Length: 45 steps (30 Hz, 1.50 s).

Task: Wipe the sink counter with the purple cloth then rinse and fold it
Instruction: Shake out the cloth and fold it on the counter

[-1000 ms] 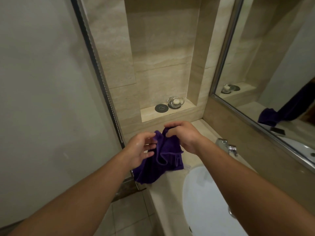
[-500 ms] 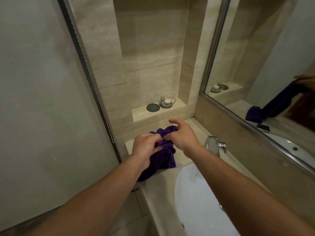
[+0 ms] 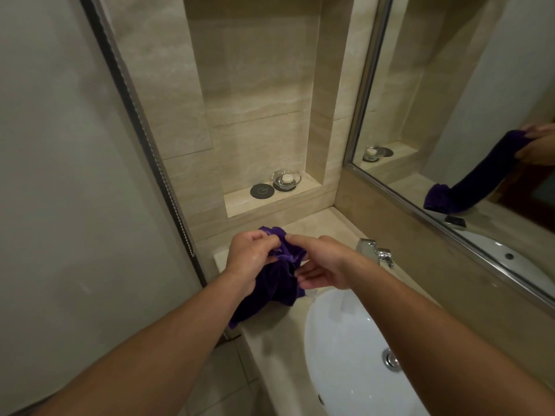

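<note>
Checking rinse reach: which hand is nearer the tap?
Right. The right hand is beside the tap, not touching it, and pinches the cloth. The left hand grips the cloth on the far side of the right hand from the tap.

Beige stone tiles cover the back wall (image 3: 255, 85), which holds a recessed niche (image 3: 300, 192). On its ledge a black disc (image 3: 262, 191) lies just beside a glass dish (image 3: 286, 179). A frosted glass panel (image 3: 75, 175) with a dark edge strip (image 3: 144, 130) fills the left. A metal-framed mirror (image 3: 465, 85) hangs on the right wall, reflecting the niche. Beige floor tiles (image 3: 222, 382) show below. The light is dim and warm.
</note>
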Tool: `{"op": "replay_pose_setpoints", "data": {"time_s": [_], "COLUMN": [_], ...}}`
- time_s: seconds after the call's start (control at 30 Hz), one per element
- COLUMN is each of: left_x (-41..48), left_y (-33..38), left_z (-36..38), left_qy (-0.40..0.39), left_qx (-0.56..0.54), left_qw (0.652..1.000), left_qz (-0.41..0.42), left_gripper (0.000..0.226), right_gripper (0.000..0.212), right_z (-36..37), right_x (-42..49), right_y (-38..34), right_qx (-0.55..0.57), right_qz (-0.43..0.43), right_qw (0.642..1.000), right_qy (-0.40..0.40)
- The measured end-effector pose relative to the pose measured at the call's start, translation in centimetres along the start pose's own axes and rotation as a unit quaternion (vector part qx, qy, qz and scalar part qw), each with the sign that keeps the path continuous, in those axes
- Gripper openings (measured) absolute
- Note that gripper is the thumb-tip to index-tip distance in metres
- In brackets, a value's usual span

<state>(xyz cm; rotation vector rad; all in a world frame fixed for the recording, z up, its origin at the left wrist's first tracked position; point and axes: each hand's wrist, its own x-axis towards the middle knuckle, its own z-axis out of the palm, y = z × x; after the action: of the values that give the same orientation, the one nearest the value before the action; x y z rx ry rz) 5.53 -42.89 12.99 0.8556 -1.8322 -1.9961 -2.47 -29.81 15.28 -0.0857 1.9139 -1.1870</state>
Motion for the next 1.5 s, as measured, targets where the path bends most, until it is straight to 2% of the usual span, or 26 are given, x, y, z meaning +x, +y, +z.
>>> {"op": "replay_pose_setpoints", "data": {"time_s": [0.2,0.3,0.43,0.53,0.67,0.8,0.87,1.0,1.13,1.2,1.3,1.4,1.47,1.5], "left_x": [0.4,0.3,0.1,0.0,0.1,0.6,1.0,1.1,-0.1,-0.7,-1.4,-1.2,-0.3,0.4], "left_y": [0.0,0.0,0.2,0.3,0.7,1.3,1.3,-0.1,-3.9,-6.2,-8.3,-8.2,-6.8,-5.7], "left_z": [-0.1,-0.1,-0.3,-0.9,-2.5,-5.6,-7.9,-13.8,-17.1,-17.6,-17.7,-17.4,-16.6,-16.0], "left_qy": [0.025,0.019,0.003,-0.014,-0.040,-0.019,-0.003,0.057,0.079,0.049,-0.053,-0.092,-0.070,-0.049], "left_qx": [0.015,0.018,0.018,0.017,0.042,0.097,0.135,0.201,0.173,0.194,0.251,0.284,0.284,0.271], "left_qw": [1.000,1.000,1.000,1.000,0.998,0.992,0.987,0.971,0.962,0.945,0.893,0.866,0.880,0.896], "left_qz": [0.001,0.015,0.020,0.013,-0.040,-0.081,-0.088,-0.112,-0.197,-0.257,-0.371,-0.401,-0.374,-0.349], "left_gripper": [0.013,0.015,0.010,0.007,0.004,0.016,0.014,0.013,0.014,0.015,0.023,0.028,0.029,0.028], "right_gripper": [0.058,0.058,0.032,0.021,0.024,0.023,0.018,0.018,0.020,0.019,0.019,0.017,0.013,0.011], "right_z": [0.2,0.5,0.8,0.3,-0.8,-2.1,-3.0,-5.3,-5.5,-4.7,-3.8,-3.8,-3.8,-3.9], "right_x": [-0.6,-0.4,-0.1,-0.1,-0.7,-1.3,-1.7,-1.8,-0.8,-0.5,0.0,0.9,2.0,2.8], "right_y": [0.0,0.1,0.1,0.1,-0.6,-0.7,-0.4,1.9,5.7,7.3,9.0,9.9,9.5,8.7], "right_qx": [-0.082,-0.017,0.067,0.113,0.139,0.146,0.113,-0.057,-0.168,-0.237,-0.310,-0.296,-0.230,-0.168], "right_qz": [0.000,0.001,-0.004,-0.021,-0.034,-0.029,-0.027,-0.001,0.111,0.166,0.223,0.260,0.243,0.206], "right_qw": [0.996,1.000,0.998,0.993,0.990,0.988,0.992,0.994,0.978,0.957,0.924,0.919,0.940,0.961], "right_qy": [0.022,-0.007,-0.016,-0.014,-0.001,0.039,0.055,0.096,0.050,0.023,0.014,0.026,0.060,0.083]}}
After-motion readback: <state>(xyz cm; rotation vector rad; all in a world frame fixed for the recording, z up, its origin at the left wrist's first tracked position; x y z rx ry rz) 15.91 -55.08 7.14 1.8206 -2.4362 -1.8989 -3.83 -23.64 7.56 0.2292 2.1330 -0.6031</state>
